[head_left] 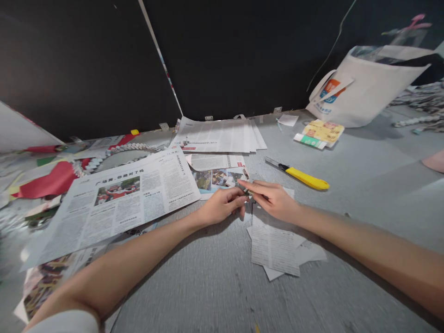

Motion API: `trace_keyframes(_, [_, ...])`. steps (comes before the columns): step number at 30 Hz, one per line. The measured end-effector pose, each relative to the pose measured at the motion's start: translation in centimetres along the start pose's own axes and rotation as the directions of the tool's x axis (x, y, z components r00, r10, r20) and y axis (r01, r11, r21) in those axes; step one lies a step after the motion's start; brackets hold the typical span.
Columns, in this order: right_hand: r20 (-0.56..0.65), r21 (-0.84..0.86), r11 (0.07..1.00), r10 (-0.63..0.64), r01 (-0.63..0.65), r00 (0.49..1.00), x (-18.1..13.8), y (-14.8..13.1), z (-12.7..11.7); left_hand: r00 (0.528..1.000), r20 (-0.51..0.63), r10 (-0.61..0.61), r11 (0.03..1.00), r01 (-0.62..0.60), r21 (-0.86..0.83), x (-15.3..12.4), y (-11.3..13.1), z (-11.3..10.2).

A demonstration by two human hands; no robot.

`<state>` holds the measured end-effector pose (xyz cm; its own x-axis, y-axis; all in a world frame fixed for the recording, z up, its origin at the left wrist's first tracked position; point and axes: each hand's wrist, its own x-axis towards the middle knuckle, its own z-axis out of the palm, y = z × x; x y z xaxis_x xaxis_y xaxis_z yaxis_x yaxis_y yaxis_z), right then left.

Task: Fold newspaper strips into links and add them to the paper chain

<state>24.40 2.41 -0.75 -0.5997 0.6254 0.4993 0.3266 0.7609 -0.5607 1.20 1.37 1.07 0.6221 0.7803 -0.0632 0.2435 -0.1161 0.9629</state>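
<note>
My left hand (222,206) and my right hand (274,199) meet in the middle of the grey table (215,282). Both pinch a small folded piece of newspaper (245,189) between their fingertips. Right under my right hand lies a small pile of cut newspaper strips (275,245). A large open newspaper (118,203) lies flat to the left of my left hand.
A yellow utility knife (301,175) lies beyond my right hand. A stack of newspaper sheets (218,135) sits at the back, and a white tote bag (367,88) at the far right. Red paper scraps (48,182) and a folded paper chain (114,152) lie at left.
</note>
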Motion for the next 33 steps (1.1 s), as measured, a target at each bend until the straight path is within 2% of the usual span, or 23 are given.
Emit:
trace_keyframes(6, [0.104, -0.002, 0.999, 0.043, -0.043, 0.994, 0.1, -0.84, -0.59, 1.0, 0.001, 0.018, 0.999, -0.018, -0.049, -0.01, -0.08, 0.0])
trace_keyframes(12, [0.044, 0.035, 0.998, 0.045, -0.046, 0.998, 0.19, -0.45, -0.31, 1.0, -0.01, 0.023, 0.999, -0.023, -0.049, -0.04, -0.1, 0.01])
trace_keyframes(17, [-0.001, 0.125, 0.982, 0.144, -0.143, 0.99, 0.33, -0.3, -0.31, 1.0, -0.018, 0.016, 0.998, -0.017, -0.053, -0.05, -0.14, -0.03])
trace_keyframes(20, [-0.025, 0.166, 0.975, 0.155, -0.149, 0.988, 0.32, -0.31, -0.44, 1.0, -0.018, 0.012, 0.999, -0.013, -0.051, -0.07, -0.13, -0.05])
trace_keyframes(28, [0.0, 0.194, 0.977, 0.091, -0.089, 0.996, 0.48, -0.57, -0.83, 1.0, -0.018, 0.018, 0.998, -0.019, -0.066, -0.07, -0.11, -0.05])
trace_keyframes(33, [0.015, 0.254, 0.959, 0.124, -0.123, 0.992, 0.55, -0.76, -1.01, 1.0, -0.019, 0.008, 0.998, -0.009, -0.061, -0.07, -0.23, -0.04])
